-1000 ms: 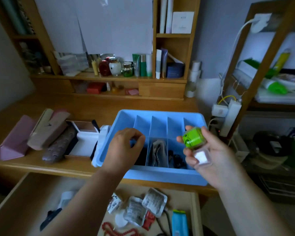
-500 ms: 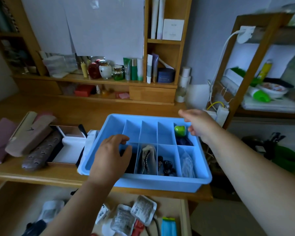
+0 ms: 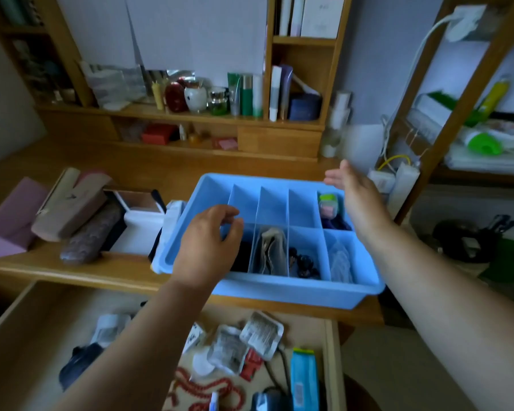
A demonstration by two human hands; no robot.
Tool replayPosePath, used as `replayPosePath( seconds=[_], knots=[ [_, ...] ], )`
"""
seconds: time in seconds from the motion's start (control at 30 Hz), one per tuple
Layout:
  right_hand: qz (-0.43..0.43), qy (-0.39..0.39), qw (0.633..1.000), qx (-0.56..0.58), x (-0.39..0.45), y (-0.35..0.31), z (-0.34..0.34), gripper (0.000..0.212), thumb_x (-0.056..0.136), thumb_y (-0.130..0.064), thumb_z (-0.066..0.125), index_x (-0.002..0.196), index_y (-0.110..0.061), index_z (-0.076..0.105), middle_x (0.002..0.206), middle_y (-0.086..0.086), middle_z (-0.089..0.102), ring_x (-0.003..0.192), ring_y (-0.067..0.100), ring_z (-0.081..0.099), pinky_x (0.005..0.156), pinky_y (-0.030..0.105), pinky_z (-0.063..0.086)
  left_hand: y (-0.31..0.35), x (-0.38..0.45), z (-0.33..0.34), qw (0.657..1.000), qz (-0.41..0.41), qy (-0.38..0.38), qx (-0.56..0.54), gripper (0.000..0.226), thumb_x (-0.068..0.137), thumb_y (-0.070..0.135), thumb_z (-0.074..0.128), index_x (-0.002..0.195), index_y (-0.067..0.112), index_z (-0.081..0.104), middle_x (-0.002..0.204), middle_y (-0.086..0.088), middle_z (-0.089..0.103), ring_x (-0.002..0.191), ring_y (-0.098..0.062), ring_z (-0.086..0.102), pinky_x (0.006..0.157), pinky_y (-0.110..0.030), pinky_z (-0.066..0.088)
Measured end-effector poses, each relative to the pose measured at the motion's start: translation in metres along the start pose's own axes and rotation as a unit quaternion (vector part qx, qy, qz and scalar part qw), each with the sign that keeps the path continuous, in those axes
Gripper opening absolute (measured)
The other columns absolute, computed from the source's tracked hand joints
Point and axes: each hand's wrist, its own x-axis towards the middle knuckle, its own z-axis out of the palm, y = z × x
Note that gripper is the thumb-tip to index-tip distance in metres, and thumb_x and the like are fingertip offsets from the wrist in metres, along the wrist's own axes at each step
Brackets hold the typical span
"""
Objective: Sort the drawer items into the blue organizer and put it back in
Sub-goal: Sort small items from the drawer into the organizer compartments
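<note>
The blue organizer point(image 3: 294, 292) stands on the desk's front edge, divided into several compartments. A green-capped item point(image 3: 328, 203) lies in its far right compartment over something dark. My right hand point(image 3: 353, 191) hovers above the organizer's far right corner, fingers spread and holding nothing. Over the near left compartments hangs my left hand point(image 3: 208, 244), its fingers loosely curled and empty. Near compartments hold a beige pouch point(image 3: 272, 250), black beads point(image 3: 304, 264) and a clear bag point(image 3: 340, 261). Below, the open drawer point(image 3: 27, 330) holds foil packets point(image 3: 244, 341), a red bead string point(image 3: 208, 390) and a blue packet point(image 3: 304, 378).
Glasses cases point(image 3: 72, 212) and a white box point(image 3: 140, 229) lie on the desk left of the organizer. Bottles and jars point(image 3: 217, 96) line the back shelf. A power strip with cables point(image 3: 401, 185) sits to the right, beside a wooden rack point(image 3: 463, 93).
My right hand carried the green item to the far right compartment, let it go, and has now lifted away open. The left hand stayed over the near left compartments.
</note>
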Motion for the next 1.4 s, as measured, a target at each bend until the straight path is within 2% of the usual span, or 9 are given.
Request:
replayPosePath(
  seconds=[0.1, 0.27, 0.4, 0.5, 0.67, 0.87, 1.1, 1.27, 1.4],
  knots=[
    [-0.215, 0.01, 0.968, -0.131, -0.057, -0.002, 0.0, 0.029, 0.096, -0.035, 0.046, 0.096, -0.013, 0.065, 0.094, 0.002, 0.065, 0.094, 0.02, 0.062, 0.078, 0.022, 0.047, 0.009, -0.011, -0.01, 0.998, 0.061, 0.009, -0.025, 0.018, 0.093, 0.011, 0.054, 0.108, 0.007, 0.063, 0.103, -0.005, 0.066, 0.094, -0.022, 0.06, 0.076, -0.019, 0.039],
    [-0.485, -0.127, 0.82, -0.277, -0.165, 0.03, 0.003, 0.013, 0.089, -0.019, 0.057, 0.085, -0.011, 0.067, 0.089, 0.001, 0.063, 0.087, 0.016, 0.053, 0.086, 0.025, 0.038, -0.005, -0.078, -0.032, 0.97, 0.243, -0.013, 0.025, 0.016, 0.086, 0.001, 0.055, 0.096, 0.004, 0.066, 0.095, -0.006, 0.063, 0.088, -0.023, 0.057, 0.078, -0.033, 0.044],
    [-0.275, -0.342, 0.838, -0.326, -0.219, 0.079, 0.009, 0.014, 0.09, -0.028, 0.057, 0.093, -0.023, 0.07, 0.089, -0.01, 0.065, 0.084, 0.007, 0.058, 0.07, 0.02, 0.04, -0.052, -0.153, -0.042, 0.974, 0.13, -0.165, 0.084, 0.016, 0.078, -0.003, 0.065, 0.084, 0.011, 0.07, 0.085, -0.003, 0.067, 0.079, -0.019, 0.06, 0.071, -0.032, 0.05],
    [-0.155, -0.493, 0.764, -0.387, -0.241, 0.117, 0.019, 0.022, 0.091, -0.033, 0.055, 0.109, -0.029, 0.067, 0.11, -0.014, 0.065, 0.103, 0.004, 0.057, 0.083, 0.018, 0.042, -0.081, -0.193, -0.047, 0.953, -0.043, -0.292, 0.068, 0.016, 0.085, 0.005, 0.062, 0.089, 0.019, 0.072, 0.092, 0.002, 0.068, 0.082, -0.011, 0.061, 0.076, -0.028, 0.05],
    [-0.11, -0.567, 0.679, -0.454, -0.27, 0.148, 0.039, 0.034, 0.088, -0.03, 0.057, 0.122, -0.024, 0.059, 0.123, 0.0, 0.048, 0.112, 0.023, 0.051, 0.09, 0.031, 0.044, -0.09, -0.224, -0.033, 0.878, 0.0, -0.465, 0.116, 0.025, 0.087, 0.024, 0.06, 0.11, 0.03, 0.067, 0.116, 0.007, 0.061, 0.108, -0.011, 0.052, 0.093, -0.022, 0.04],
    [-0.089, -0.439, 0.802, -0.396, -0.27, 0.147, 0.043, 0.029, 0.09, -0.031, 0.057, 0.117, -0.026, 0.064, 0.116, -0.011, 0.058, 0.108, 0.007, 0.054, 0.09, 0.02, 0.043, -0.085, -0.224, -0.01, 0.837, 0.082, -0.485, 0.239, 0.028, 0.085, 0.031, 0.06, 0.111, 0.022, 0.062, 0.119, -0.001, 0.055, 0.112, -0.021, 0.048, 0.092, -0.034, 0.041],
    [0.187, -0.384, 0.903, -0.053, -0.272, 0.12, 0.055, 0.022, 0.092, -0.015, 0.059, 0.103, -0.034, 0.061, 0.08, -0.003, 0.069, 0.064, 0.011, 0.066, 0.061, 0.027, 0.054, -0.066, -0.209, -0.012, 0.924, -0.074, -0.369, -0.073, 0.03, 0.08, 0.014, 0.069, 0.109, 0.021, 0.067, 0.089, 0.007, 0.071, 0.075, 0.002, 0.062, 0.072, -0.019, 0.05],
    [0.06, -0.271, 0.96, -0.04, -0.248, 0.073, 0.047, 0.027, 0.088, -0.009, 0.061, 0.094, -0.035, 0.068, 0.064, -0.008, 0.067, 0.051, 0.003, 0.057, 0.055, 0.021, 0.048, -0.064, -0.214, -0.008, 0.931, -0.187, -0.222, -0.219, 0.035, 0.08, 0.009, 0.072, 0.104, 0.028, 0.055, 0.095, 0.004, 0.069, 0.086, -0.006, 0.069, 0.077, -0.022, 0.055],
    [-0.152, -0.102, 0.983, 0.012, -0.187, 0.009, 0.015, 0.021, 0.084, -0.014, 0.059, 0.087, -0.033, 0.068, 0.072, -0.018, 0.066, 0.062, -0.002, 0.057, 0.059, 0.011, 0.043, -0.09, -0.216, -0.011, 0.967, -0.172, -0.159, -0.104, 0.038, 0.085, 0.003, 0.064, 0.098, 0.037, 0.054, 0.095, 0.01, 0.067, 0.08, -0.004, 0.066, 0.073, -0.028, 0.055]
  ],
)
